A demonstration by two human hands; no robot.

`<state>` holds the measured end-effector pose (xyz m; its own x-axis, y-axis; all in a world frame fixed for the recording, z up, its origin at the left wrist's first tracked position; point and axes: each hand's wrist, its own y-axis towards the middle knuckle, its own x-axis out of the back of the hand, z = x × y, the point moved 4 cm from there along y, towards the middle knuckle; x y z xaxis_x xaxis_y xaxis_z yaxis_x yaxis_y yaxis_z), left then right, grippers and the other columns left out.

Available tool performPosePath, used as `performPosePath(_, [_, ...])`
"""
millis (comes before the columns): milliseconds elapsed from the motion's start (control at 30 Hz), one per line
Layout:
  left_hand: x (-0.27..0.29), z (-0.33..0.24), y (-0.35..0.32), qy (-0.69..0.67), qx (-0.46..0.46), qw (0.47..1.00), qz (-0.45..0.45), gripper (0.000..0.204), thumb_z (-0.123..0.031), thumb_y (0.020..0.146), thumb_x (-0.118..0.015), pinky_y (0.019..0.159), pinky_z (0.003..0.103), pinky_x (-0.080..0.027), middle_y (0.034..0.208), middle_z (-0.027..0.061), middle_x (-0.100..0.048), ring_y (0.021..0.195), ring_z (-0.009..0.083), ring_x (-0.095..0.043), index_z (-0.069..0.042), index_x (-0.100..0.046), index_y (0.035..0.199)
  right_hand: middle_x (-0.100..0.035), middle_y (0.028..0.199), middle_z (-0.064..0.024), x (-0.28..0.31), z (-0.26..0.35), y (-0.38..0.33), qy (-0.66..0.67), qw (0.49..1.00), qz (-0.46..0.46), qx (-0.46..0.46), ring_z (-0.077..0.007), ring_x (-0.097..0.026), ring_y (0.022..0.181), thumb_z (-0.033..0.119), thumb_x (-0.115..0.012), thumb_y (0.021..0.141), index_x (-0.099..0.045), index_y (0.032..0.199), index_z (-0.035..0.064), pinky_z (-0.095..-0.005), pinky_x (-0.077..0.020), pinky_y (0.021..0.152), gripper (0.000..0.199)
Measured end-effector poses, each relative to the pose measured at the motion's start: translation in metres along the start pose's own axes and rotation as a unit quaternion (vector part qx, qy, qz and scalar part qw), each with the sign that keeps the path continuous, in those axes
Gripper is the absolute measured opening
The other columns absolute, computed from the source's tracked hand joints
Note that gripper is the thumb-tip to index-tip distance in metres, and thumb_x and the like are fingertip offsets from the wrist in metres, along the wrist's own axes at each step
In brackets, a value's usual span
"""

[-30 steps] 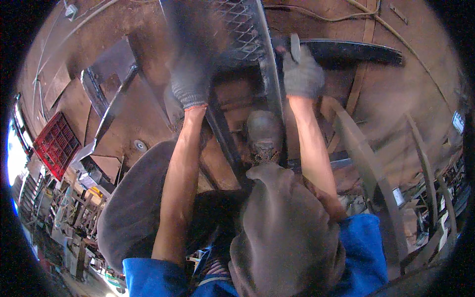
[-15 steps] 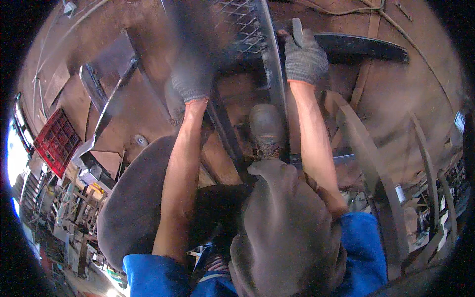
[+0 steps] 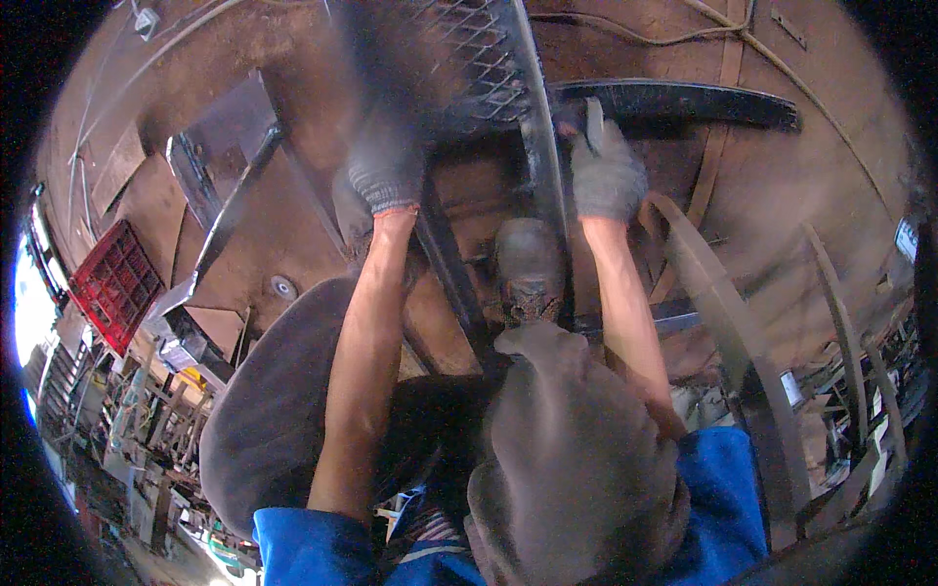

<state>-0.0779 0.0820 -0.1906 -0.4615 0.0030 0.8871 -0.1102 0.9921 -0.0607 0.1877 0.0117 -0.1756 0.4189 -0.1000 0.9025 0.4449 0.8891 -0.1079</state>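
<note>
My left hand, in a grey knit glove with an orange cuff, is at the left side of a dark metal frame; blur hides its fingers. My right hand, gloved alike, is just right of the frame's long bar. One of its fingers points up and the others look curled, with something dark and small by the thumb that I cannot make out. Diamond mesh fills the frame's upper part. A curved black metal strip extends rightward beyond my right hand. My boot stands close to the bar.
A bent metal piece lies on the brown floor at left, near a red crate and a small disc. Curved metal strips arch at right. A cable crosses the far floor. Scrap metal clutters the lower left.
My right hand has moved nearer to me along the bar. The whole view has shifted slightly, with the frame appearing a little lower. My left hand stays at about the same place on the frame.
</note>
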Motion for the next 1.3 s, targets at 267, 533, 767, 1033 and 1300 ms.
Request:
performPosePath(267, [-0.004, 0.007, 0.002, -0.093, -0.066, 0.993, -0.005, 0.039, -0.035, 0.106, -0.040, 0.086, 0.044, -0.046, 0.102, 0.0172, -0.067, 0.087, 0.0342, -0.060, -0.003, -0.060, 0.115, -0.072, 0.099, -0.0187, 0.022, -0.046, -0.046, 0.197, 0.974, -0.004, -0.113, -0.0362, -0.069, 0.086, 0.039, -0.070, 0.090, -0.069, 0.111, 0.0033, -0.0420, -0.0538, 0.082, 0.041])
performPosePath(533, [-0.033, 0.088, -0.010, 0.049, -0.060, 0.997, 0.001, 0.038, -0.018, 0.100, -0.052, 0.099, 0.047, -0.043, 0.130, 0.0111, -0.057, 0.112, 0.0283, -0.055, -0.003, -0.046, 0.134, -0.067, 0.104, -0.0207, 0.029, -0.005, -0.020, 0.295, 0.947, 0.105, -0.066, -0.0410, -0.064, 0.098, 0.038, -0.057, 0.099, -0.065, 0.120, 0.0057, -0.0474, -0.0510, 0.084, 0.040])
performPosePath(767, [-0.004, 0.039, -0.013, 0.081, -0.066, 0.994, -0.033, 0.045, -0.038, 0.108, -0.038, 0.085, 0.039, -0.045, 0.100, 0.0150, -0.064, 0.088, 0.0267, -0.056, 0.001, -0.058, 0.111, -0.055, 0.129, -0.0237, 0.004, 0.027, -0.002, 0.302, 0.949, 0.067, 0.061, -0.0421, -0.054, 0.116, 0.024, -0.052, 0.101, -0.049, 0.143, 0.0090, -0.0495, -0.0454, 0.099, 0.045])
performPosePath(1033, [0.000, 0.031, -0.012, -0.060, 0.068, 0.995, -0.044, 0.047, -0.041, 0.108, -0.034, 0.071, 0.044, -0.044, 0.081, 0.0139, -0.060, 0.071, 0.0303, -0.054, -0.001, -0.056, 0.099, -0.038, 0.153, -0.0273, -0.010, 0.064, 0.048, 0.391, 0.912, 0.090, 0.090, -0.0419, -0.042, 0.139, 0.017, -0.049, 0.102, -0.030, 0.153, -0.0031, -0.0451, -0.0322, 0.117, 0.058])
performPosePath(1300, [-0.002, 0.006, -0.012, -0.083, 0.089, 0.992, -0.040, 0.032, -0.033, 0.103, -0.045, 0.064, 0.047, -0.042, 0.073, 0.0161, -0.054, 0.067, 0.0326, -0.054, -0.003, -0.052, 0.095, -0.041, 0.151, -0.0267, -0.066, 0.101, 0.197, 0.422, 0.885, 0.175, 0.085, -0.0401, -0.045, 0.138, 0.022, -0.051, 0.102, -0.026, 0.155, 0.0028, -0.0422, -0.0344, 0.115, 0.061])
